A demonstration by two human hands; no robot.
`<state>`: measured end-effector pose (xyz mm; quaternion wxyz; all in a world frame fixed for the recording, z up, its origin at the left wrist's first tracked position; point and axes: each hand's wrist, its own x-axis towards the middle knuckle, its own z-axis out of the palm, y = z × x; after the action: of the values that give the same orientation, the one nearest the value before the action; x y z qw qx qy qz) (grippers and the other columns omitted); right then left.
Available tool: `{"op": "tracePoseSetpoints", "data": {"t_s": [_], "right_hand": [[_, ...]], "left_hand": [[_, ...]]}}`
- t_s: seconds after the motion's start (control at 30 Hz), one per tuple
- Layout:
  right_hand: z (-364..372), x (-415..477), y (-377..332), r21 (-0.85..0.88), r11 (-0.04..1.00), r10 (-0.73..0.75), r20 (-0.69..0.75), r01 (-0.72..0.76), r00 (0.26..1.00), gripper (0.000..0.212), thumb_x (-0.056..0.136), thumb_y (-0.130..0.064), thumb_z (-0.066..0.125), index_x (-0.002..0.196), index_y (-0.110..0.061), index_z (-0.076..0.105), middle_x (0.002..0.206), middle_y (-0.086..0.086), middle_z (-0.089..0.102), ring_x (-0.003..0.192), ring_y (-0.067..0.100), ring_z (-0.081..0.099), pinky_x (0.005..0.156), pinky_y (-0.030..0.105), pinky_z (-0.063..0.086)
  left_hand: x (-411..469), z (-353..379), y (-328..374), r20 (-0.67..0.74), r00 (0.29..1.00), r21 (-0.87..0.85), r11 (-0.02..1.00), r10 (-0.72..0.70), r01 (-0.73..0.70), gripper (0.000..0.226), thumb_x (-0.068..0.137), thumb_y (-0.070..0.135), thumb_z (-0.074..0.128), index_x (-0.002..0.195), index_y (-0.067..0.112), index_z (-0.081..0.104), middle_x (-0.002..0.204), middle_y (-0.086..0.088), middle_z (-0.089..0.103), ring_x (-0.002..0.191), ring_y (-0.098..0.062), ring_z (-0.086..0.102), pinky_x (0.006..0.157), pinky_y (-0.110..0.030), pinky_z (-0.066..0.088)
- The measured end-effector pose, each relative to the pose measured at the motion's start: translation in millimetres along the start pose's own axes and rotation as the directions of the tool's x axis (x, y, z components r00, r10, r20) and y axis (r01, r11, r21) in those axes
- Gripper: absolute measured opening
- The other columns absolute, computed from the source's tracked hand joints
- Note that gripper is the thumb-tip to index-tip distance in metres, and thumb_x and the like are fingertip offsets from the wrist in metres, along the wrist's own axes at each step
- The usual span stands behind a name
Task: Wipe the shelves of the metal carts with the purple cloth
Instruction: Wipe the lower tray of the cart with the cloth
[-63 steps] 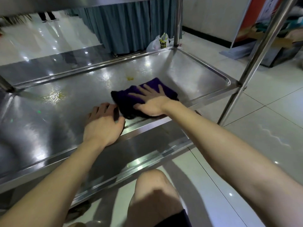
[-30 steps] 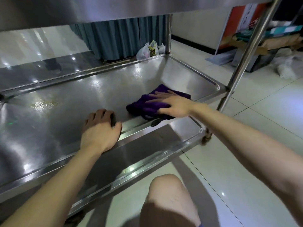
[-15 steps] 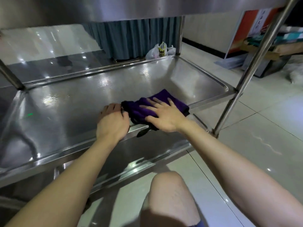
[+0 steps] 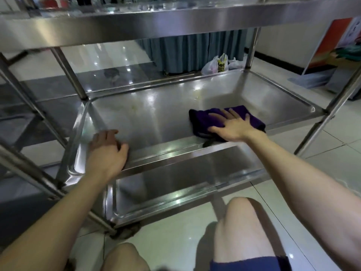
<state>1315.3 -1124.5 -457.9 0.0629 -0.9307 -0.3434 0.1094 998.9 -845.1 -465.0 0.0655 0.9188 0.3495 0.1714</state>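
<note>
The purple cloth [image 4: 207, 119] lies folded on the middle shelf [image 4: 156, 114] of a steel cart, near its front right part. My right hand [image 4: 231, 126] presses flat on the cloth with fingers spread. My left hand [image 4: 106, 151] holds the shelf's front rim near the left corner, fingers curled over the edge. Faint yellowish smears show on the shelf toward the back. A lower shelf [image 4: 175, 182] lies below and a top shelf [image 4: 136, 22] above.
Cart posts [image 4: 320, 122] stand at the corners. A second cart [image 4: 23, 114] stands at the left. Plastic bags [image 4: 216, 65] and a blue curtain [image 4: 185, 49] lie behind. Boxes and a sign [image 4: 332, 45] stand at the right. My knees [image 4: 240, 222] are just before the cart.
My right hand has slid the cloth to the right along the shelf. My left hand has shifted left along the front rim, away from the cloth. The view has pulled back and up.
</note>
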Motion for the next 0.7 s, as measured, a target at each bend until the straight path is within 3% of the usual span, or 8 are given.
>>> {"op": "tracePoseSetpoints", "data": {"t_s": [0.13, 0.2, 0.3, 0.4, 0.47, 0.53, 0.6, 0.7], "right_hand": [[2, 41, -43, -0.018, 0.969, 0.245, -0.02, -0.246, 0.969, 0.089, 0.097, -0.089, 0.021, 0.171, -0.045, 0.0, 0.181, 0.008, -0.012, 0.165, 0.04, -0.015, 0.119, 0.081, -0.013], [10, 47, -93, -0.069, 0.962, 0.261, -0.043, -0.263, 0.964, 0.088, 0.1, -0.084, 0.018, 0.172, -0.038, -0.004, 0.18, 0.013, -0.012, 0.163, 0.046, -0.014, 0.118, 0.085, -0.009], [33, 34, -173, -0.086, 0.996, -0.027, 0.01, 0.028, 1.0, 0.077, 0.105, -0.073, 0.022, 0.172, -0.043, -0.001, 0.181, 0.007, -0.012, 0.165, 0.039, -0.015, 0.119, 0.081, -0.014], [46, 1, -181, 0.007, 0.903, -0.428, 0.081, 0.429, 0.9, 0.064, 0.103, -0.069, 0.03, 0.165, -0.06, 0.018, 0.181, -0.013, 0.002, 0.166, 0.014, -0.009, 0.126, 0.061, -0.02], [31, -9, -149, 0.106, 0.849, -0.526, 0.1, 0.517, 0.844, 0.058, 0.104, -0.064, 0.038, 0.161, -0.062, 0.03, 0.177, -0.024, 0.011, 0.164, 0.001, -0.002, 0.128, 0.047, -0.016], [12, -1, -112, 0.101, 0.914, -0.403, 0.098, 0.394, 0.91, 0.055, 0.108, -0.056, 0.043, 0.161, -0.06, 0.032, 0.177, -0.025, 0.012, 0.165, 0.003, 0.001, 0.132, 0.048, -0.009], [1, 13, -81, 0.023, 0.993, -0.116, 0.042, 0.115, 0.992, 0.058, 0.111, -0.054, 0.038, 0.167, -0.054, 0.021, 0.18, -0.018, 0.006, 0.167, 0.014, -0.001, 0.13, 0.061, -0.005], [8, 33, -92, 0.02, 0.966, 0.259, -0.034, -0.258, 0.965, 0.067, 0.11, -0.062, 0.026, 0.172, -0.044, 0.007, 0.182, -0.004, -0.007, 0.167, 0.029, -0.01, 0.125, 0.075, -0.008]], "left_hand": [[2, 5, 9, -0.04, 0.999, -0.023, 1.0, 0.018, -0.019, 0.066, 0.094, 0.049, 0.033, 0.145, 0.016, 0.06, 0.142, -0.014, 0.062, 0.135, -0.037, 0.052, 0.114, -0.051, 0.034], [2, 6, 8, -0.042, 0.999, -0.044, 0.999, 0.003, -0.005, 0.061, 0.098, 0.043, 0.035, 0.145, 0.013, 0.059, 0.143, -0.016, 0.062, 0.135, -0.039, 0.052, 0.115, -0.053, 0.037], [3, 3, 6, -0.051, 0.999, -0.075, 0.997, -0.018, 0.014, 0.055, 0.103, 0.035, 0.034, 0.144, 0.008, 0.059, 0.142, -0.02, 0.062, 0.133, -0.042, 0.053, 0.114, -0.054, 0.039], [2, 0, 0, -0.059, 0.997, -0.127, 0.991, -0.043, 0.035, 0.047, 0.109, 0.028, 0.038, 0.145, 0.005, 0.059, 0.145, -0.02, 0.061, 0.135, -0.041, 0.052, 0.115, -0.053, 0.038], [1, -2, -3, -0.06, 0.996, -0.158, 0.986, -0.059, 0.049, 0.041, 0.11, 0.021, 0.045, 0.145, 0.005, 0.058, 0.147, -0.019, 0.06, 0.136, -0.04, 0.051, 0.116, -0.052, 0.037], [1, -4, -2, -0.046, 0.996, -0.165, 0.984, -0.076, 0.068, 0.04, 0.109, 0.02, 0.046, 0.145, 0.006, 0.058, 0.147, -0.018, 0.06, 0.136, -0.04, 0.051, 0.115, -0.051, 0.037], [1, -5, 3, -0.031, 0.997, -0.17, 0.983, -0.069, 0.063, 0.041, 0.11, 0.021, 0.045, 0.146, 0.007, 0.056, 0.148, -0.017, 0.059, 0.138, -0.038, 0.05, 0.116, -0.05, 0.036], [0, -2, 11, -0.022, 0.999, -0.149, 0.988, -0.047, 0.043, 0.044, 0.111, 0.025, 0.043, 0.149, 0.006, 0.053, 0.149, -0.018, 0.058, 0.139, -0.036, 0.049, 0.116, -0.049, 0.036]]}}
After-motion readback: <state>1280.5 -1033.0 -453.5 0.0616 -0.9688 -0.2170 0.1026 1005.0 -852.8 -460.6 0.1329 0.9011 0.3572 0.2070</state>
